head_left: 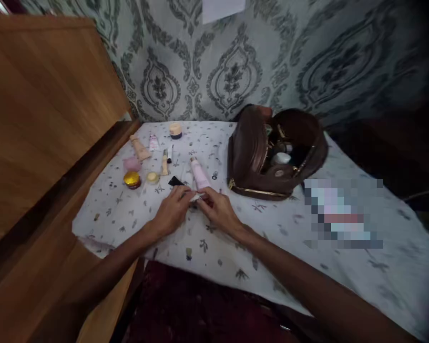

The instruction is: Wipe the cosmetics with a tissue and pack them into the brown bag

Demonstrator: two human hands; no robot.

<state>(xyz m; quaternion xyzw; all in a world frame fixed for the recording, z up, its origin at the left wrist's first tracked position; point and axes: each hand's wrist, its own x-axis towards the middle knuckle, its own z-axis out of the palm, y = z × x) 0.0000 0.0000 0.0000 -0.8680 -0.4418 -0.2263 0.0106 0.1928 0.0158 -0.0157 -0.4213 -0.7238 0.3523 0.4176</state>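
My left hand [175,208] and my right hand [218,208] meet over the front middle of the cloth, fingertips pinched together. Between them is a small whitish piece [196,196], mostly covered by the fingers; its kind cannot be made out. Just beyond the fingertips lies a pale pink tube [199,172] with a metallic-looking cap pointing away from me. A flat black piece [175,181] lies right behind my left hand. To the left are a gold-lidded jar [132,179], a small yellowish pot [152,177] and a slim beige tube [165,163].
An unzipped brown bag [250,147] with items inside stands right of my hands. Farther left lie a peach tube [140,147], a pink item [132,164] and a cream-lidded jar [175,130]. A pixelated object [343,214] lies at right. A wooden panel [53,95] borders the left.
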